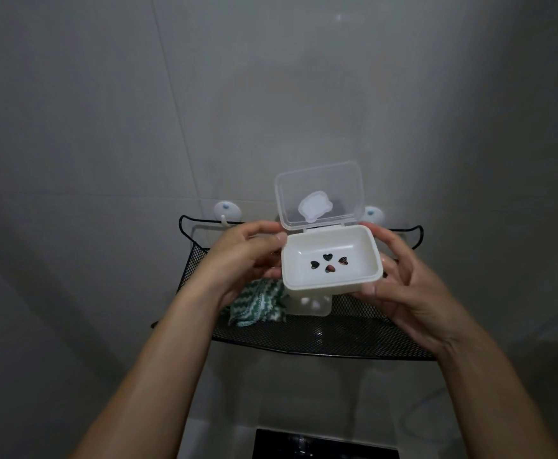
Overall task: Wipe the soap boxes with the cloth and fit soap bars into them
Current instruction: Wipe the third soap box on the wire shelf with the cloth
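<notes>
A white soap box (332,260) is held up above the shelf between both hands. Its clear hinged lid (319,195) stands open, and heart-shaped holes show in its empty bottom. My left hand (244,260) grips the box's left side. My right hand (400,286) grips the right side, thumb on the front corner. A green and white zigzag cloth (257,304) lies bunched on the black mesh shelf (320,336), under my left hand. Below the held box, part of another white plastic piece (310,306) sits on the shelf. No soap bar is in view.
The mesh shelf hangs on the grey tiled wall from two white suction hooks (226,212) (373,213). A dark rectangular fixture (324,445) lies below at the bottom edge of the view.
</notes>
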A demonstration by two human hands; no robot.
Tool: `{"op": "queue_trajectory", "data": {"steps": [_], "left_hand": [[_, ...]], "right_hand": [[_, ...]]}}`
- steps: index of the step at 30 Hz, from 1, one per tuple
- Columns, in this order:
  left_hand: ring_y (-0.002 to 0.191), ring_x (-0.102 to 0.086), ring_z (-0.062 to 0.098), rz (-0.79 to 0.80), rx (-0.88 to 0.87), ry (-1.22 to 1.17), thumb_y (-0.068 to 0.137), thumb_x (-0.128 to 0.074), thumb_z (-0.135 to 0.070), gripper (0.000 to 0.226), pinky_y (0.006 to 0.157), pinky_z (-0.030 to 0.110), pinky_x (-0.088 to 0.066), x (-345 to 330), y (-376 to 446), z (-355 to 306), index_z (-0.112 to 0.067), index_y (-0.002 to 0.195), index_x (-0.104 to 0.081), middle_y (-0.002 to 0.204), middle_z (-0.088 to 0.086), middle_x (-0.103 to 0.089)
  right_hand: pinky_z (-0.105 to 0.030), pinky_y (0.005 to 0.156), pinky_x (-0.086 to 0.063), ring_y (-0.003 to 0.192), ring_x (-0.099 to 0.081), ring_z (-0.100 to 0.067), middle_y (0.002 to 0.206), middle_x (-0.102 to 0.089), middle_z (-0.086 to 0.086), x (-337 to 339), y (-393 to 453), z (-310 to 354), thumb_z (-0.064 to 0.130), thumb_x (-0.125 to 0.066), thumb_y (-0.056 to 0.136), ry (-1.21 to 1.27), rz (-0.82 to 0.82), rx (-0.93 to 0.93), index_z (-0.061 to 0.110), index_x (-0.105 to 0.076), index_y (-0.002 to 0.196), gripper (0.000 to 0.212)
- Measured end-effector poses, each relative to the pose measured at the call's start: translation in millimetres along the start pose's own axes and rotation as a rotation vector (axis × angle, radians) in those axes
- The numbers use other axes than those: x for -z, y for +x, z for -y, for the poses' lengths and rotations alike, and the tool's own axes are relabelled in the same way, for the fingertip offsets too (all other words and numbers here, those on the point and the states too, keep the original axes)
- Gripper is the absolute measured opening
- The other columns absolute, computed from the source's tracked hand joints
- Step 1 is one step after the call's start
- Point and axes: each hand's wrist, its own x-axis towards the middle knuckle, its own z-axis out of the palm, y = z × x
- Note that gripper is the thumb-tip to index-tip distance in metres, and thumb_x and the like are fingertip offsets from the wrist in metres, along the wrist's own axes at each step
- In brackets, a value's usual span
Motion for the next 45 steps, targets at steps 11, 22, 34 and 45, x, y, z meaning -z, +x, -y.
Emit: {"op": "queue_trajectory", "data": {"steps": [11,22,34,45], "left_hand": [[0.075,-0.071,0.021,-0.047,-0.067,0.082,0.091,-0.067,-0.009,0.016,0.064,0.027,-0.057,9.3,5.7,4.0,-0.005,0.106,-0.069,0.087,0.01,-0.075],[0.112,-0.058,0.019,-0.118,0.032,1.392,0.066,-0.088,-0.038,0.074,0.094,0.036,-0.048,22.2,14.4,38.4,-0.021,0.13,-0.056,0.126,-0.001,-0.063],[0.072,-0.069,0.013,-0.081,-0.029,0.98,0.08,-0.076,-0.022,0.008,0.061,0.029,-0.053,30.3,-0.2,17.1,-0.019,0.079,-0.069,0.076,-0.003,-0.071],[0.085,-0.061,0.018,-0.522,-0.68,1.297,0.085,-0.069,-0.016,0.026,0.062,0.031,-0.041,-26.9,-14.9,-22.1,-0.021,0.109,-0.062,0.104,-0.006,-0.065]], "right_hand": [[-0.045,0.075,-0.062,0.107,-0.07,-0.037,0.125,-0.067,-0.024,2.4,5.9,0.0,0.008,-0.057,0.083,0.129,-0.143,-0.155,0.003,-0.058,0.132,0.049],[-0.043,0.074,-0.063,0.107,-0.07,-0.038,0.119,-0.069,-0.026,9.3,-0.1,4.1,0.007,-0.059,0.08,0.154,-0.267,-0.128,-0.002,-0.06,0.126,0.047],[-0.039,0.071,-0.062,0.103,-0.072,-0.033,0.117,-0.071,-0.022,11.5,-1.0,0.6,0.007,-0.059,0.08,0.149,-0.309,-0.109,0.002,-0.063,0.123,0.044],[-0.034,0.07,-0.061,0.097,-0.074,-0.028,0.11,-0.074,-0.019,-14.6,15.5,-13.1,0.008,-0.06,0.082,0.15,-0.275,-0.05,0.004,-0.064,0.121,0.039]]}}
